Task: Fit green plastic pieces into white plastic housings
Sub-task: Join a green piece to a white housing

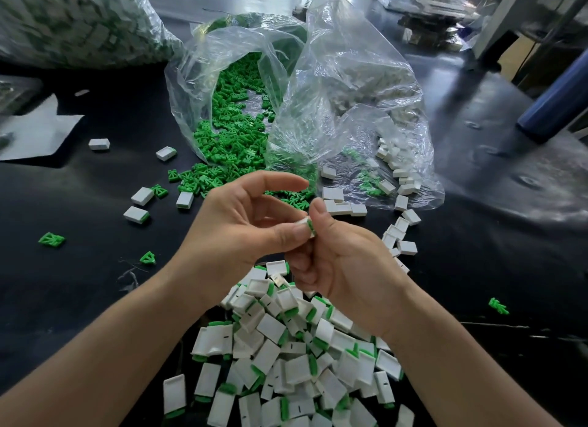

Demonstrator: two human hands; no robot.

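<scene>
Both hands meet mid-frame on one unit: left hand (pixel 241 216) pinches a white housing (pixel 304 225) between thumb and fingers, thumb pad flat on its face; right hand (pixel 337 261) closes thumb and curled fingers on the same piece from the other side, thumb tip at the end where the green piece (pixel 311 228) shows. Green sits at the housing mouth, looks partly or nearly seated, can't tell if fully home. Judgement: parts are small, light, rigid moulded plastic, smooth so a bit slippery; best held by the housing's flat broad faces, pushing the insert on its end edge, straight in, since the green piece's thin ribs could bend or jam if cocked. Directly below the hands, a heap of finished units (pixel 299 356), white with green ends, on the black table (pixel 79 293). Beyond the hands, an open clear bag (pixel 222 86) spilling loose green inserts (pixel 235 133); just right of it a second clear bag (pixel 366 86) with empty white housings (pixel 397 168) trailing out toward the right wrist. A few strays lie apart at left, e.g. one green insert (pixel 51 239).
</scene>
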